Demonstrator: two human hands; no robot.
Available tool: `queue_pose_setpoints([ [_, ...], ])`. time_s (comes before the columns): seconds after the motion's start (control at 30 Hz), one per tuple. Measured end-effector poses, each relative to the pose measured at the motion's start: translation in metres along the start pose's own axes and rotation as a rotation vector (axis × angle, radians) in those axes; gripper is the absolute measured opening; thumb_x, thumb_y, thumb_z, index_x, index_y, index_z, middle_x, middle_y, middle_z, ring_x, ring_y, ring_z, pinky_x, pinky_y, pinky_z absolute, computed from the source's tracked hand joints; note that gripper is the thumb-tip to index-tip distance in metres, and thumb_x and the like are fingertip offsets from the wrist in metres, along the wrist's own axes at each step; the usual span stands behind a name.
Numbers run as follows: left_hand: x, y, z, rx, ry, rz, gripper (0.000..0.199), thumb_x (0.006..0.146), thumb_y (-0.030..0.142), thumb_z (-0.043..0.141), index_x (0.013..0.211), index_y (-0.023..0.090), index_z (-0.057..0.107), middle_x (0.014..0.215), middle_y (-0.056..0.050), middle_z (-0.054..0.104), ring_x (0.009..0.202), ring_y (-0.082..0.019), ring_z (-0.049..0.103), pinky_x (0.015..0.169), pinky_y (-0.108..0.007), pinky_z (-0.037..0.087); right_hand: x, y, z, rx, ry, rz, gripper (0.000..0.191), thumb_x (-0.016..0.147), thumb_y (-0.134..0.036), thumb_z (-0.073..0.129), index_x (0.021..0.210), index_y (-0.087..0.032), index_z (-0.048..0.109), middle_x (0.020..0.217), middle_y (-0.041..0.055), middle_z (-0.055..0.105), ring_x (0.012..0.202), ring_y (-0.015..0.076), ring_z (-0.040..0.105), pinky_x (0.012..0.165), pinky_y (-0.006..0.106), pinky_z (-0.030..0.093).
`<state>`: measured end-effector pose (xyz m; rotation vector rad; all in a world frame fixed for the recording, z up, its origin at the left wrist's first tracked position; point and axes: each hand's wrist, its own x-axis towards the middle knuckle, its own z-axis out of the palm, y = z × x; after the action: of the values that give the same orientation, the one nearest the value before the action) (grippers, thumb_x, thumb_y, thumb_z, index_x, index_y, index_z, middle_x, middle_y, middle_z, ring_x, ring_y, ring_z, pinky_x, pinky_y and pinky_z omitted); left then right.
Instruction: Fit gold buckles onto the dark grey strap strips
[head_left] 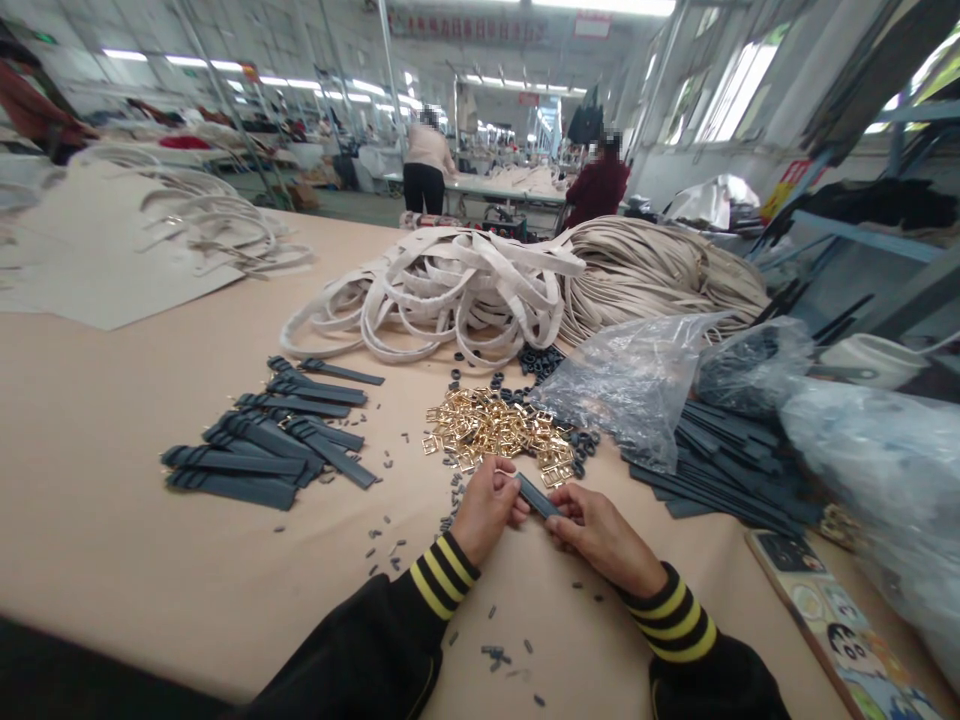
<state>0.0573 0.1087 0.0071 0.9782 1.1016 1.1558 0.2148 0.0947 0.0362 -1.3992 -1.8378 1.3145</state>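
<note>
Dark blue-grey strap [538, 494], short and flat in its visible part, held between the fingertips of the left hand [486, 508] and the right hand [606, 535]. It slants, with the left-hand end nearer the far edge of the table [135, 560] and the right-hand end nearer the near edge; both ends are partly covered by fingers. Gold-coloured metal buckles [495, 425], rectangular frames, lie in a loose, overlapping heap just beyond the hands, toward the table's far edge, their orientations mixed.
</note>
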Motion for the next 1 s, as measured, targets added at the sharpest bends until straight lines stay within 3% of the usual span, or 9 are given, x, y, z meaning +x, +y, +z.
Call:
queue_pose_setpoints([
  [0.17,0.002,-0.001,-0.001,0.036,0.021,-0.003,0.013,0.075,0.020,0.043,0.085,0.018,0.034,0.050,0.006,0.051,0.038,-0.008,0.050,0.038,-0.017,0.042,0.000,-0.004,-0.002,0.164,-0.065,0.049,0.015,0.075,-0.024,0.049,0.087,-0.014,0.051,0.069,0.0008,0.057,0.057,0.0105,0.054,0.050,0.021,0.039],
  [0.5,0.004,-0.005,-0.003,0.015,0.004,0.029,0.016,0.075,0.028,0.045,0.085,0.018,0.036,0.052,0.004,0.053,0.042,-0.008,0.053,0.040,-0.018,0.044,0.002,0.004,-0.005,0.201,-0.083,0.007,0.015,0.077,-0.024,0.049,0.087,-0.013,0.054,0.077,0.0034,0.061,0.063,0.0121,0.059,0.056,0.022,0.042],
  [0.77,0.003,-0.001,-0.002,-0.003,0.010,-0.011,0.010,0.077,0.022,0.042,0.084,0.017,0.038,0.052,0.005,0.051,0.041,-0.007,0.053,0.040,-0.017,0.045,0.003,0.003,-0.005,0.304,-0.111,0.055,0.018,0.076,-0.026,0.051,0.088,-0.013,0.055,0.076,0.0042,0.063,0.069,0.0156,0.063,0.066,0.027,0.047],
  [0.9,0.003,0.000,-0.003,0.018,-0.013,-0.014,0.010,0.078,0.020,0.037,0.087,0.016,0.040,0.052,0.004,0.052,0.040,-0.006,0.051,0.040,-0.017,0.045,0.002,0.007,-0.004,0.370,-0.123,0.071,0.021,0.076,-0.028,0.052,0.090,-0.013,0.053,0.076,0.0035,0.062,0.066,0.0134,0.062,0.064,0.026,0.047],
  [1.0,0.003,0.001,-0.004,0.073,-0.085,0.013,0.016,0.076,0.017,0.038,0.091,0.015,0.045,0.056,0.003,0.053,0.040,-0.005,0.050,0.041,-0.017,0.045,0.001,0.004,-0.004,0.310,-0.096,0.069,0.020,0.078,-0.029,0.048,0.091,-0.014,0.052,0.071,0.0004,0.058,0.053,0.0085,0.055,0.051,0.021,0.044],
])
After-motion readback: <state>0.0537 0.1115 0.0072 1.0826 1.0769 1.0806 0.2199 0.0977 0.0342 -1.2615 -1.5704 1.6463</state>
